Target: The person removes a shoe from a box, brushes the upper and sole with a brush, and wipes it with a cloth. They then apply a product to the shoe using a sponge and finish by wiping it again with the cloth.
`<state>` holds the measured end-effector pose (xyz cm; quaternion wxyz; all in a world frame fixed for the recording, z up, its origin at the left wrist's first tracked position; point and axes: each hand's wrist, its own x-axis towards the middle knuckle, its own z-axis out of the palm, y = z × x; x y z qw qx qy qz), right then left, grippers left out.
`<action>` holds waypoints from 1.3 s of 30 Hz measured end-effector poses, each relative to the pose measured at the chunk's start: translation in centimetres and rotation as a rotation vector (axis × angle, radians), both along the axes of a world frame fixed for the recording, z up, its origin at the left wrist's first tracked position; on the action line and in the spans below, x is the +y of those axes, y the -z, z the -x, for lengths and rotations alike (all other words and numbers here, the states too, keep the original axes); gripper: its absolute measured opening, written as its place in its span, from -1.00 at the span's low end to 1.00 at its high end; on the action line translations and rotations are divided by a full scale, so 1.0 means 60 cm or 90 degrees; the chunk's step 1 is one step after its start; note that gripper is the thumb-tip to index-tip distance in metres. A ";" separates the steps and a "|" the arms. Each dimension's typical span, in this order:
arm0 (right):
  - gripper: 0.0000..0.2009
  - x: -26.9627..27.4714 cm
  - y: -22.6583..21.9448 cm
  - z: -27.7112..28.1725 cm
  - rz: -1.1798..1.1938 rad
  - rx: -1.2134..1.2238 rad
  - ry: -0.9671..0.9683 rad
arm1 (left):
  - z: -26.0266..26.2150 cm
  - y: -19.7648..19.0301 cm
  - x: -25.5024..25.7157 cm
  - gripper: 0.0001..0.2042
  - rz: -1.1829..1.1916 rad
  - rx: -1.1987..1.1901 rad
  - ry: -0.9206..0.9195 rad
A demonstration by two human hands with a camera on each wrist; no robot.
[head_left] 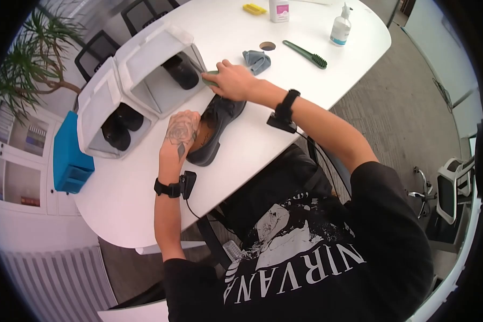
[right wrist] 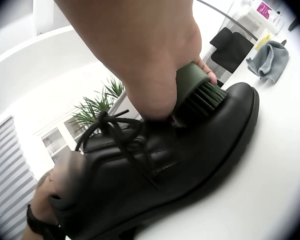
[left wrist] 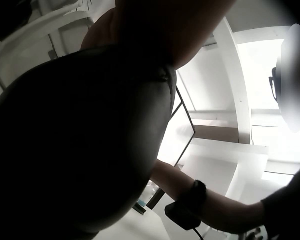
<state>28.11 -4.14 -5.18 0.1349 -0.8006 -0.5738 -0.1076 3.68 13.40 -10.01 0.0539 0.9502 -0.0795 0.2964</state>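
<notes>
A black lace-up leather shoe (head_left: 218,134) stands on the white table in front of the person. The left hand (head_left: 182,129) grips it at the heel end, by the opening; its fingertips are hidden. In the right wrist view, the right hand (right wrist: 155,65) holds a green brush (right wrist: 191,82), bristles down on the upper near the toe of the shoe (right wrist: 200,160). Loose laces (right wrist: 125,137) stick up behind the brush. From the left wrist, the dark back of the shoe (left wrist: 145,115) fills much of the picture.
Two white boxes hold dark shoes (head_left: 183,74) beside the hands. A blue holder (head_left: 72,155) stands at the left. Farther off lie a grey cloth (head_left: 257,61), a long green brush (head_left: 306,55), a yellow object (head_left: 254,9), a pump bottle (head_left: 340,28) and a white bottle (head_left: 279,11).
</notes>
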 end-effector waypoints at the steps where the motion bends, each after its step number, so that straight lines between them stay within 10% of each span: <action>1: -0.50 -0.018 -0.001 0.006 -0.024 -0.017 -0.016 | 0.001 -0.010 -0.007 -0.72 -0.009 -0.001 -0.007; 6: -0.47 -0.136 -0.002 0.038 -0.014 -0.013 0.009 | -0.009 -0.089 -0.063 -0.73 -0.462 0.189 -0.234; 9: -0.50 -0.111 -0.010 0.014 0.006 0.021 0.035 | -0.007 -0.086 -0.056 -0.92 -0.204 -0.052 -0.018; 15: -0.54 -0.015 0.017 -0.029 -0.069 -0.064 0.037 | -0.017 -0.027 -0.011 -0.85 -0.141 0.001 -0.067; 21: -0.46 -0.154 0.002 0.020 -0.050 -0.010 0.036 | -0.023 -0.084 -0.046 -0.88 -0.499 0.048 -0.159; 25: -0.49 -0.086 0.013 -0.023 -0.074 -0.001 0.077 | 0.024 -0.039 -0.054 -0.89 0.044 -0.101 -0.032; 31: -0.50 -0.044 0.006 -0.053 -0.060 0.079 0.080 | -0.030 -0.046 -0.007 -0.87 -0.471 -0.027 -0.125; 39: -0.50 -0.140 -0.035 0.052 0.042 0.067 0.002 | -0.015 -0.073 -0.045 -0.90 -0.258 -0.062 -0.081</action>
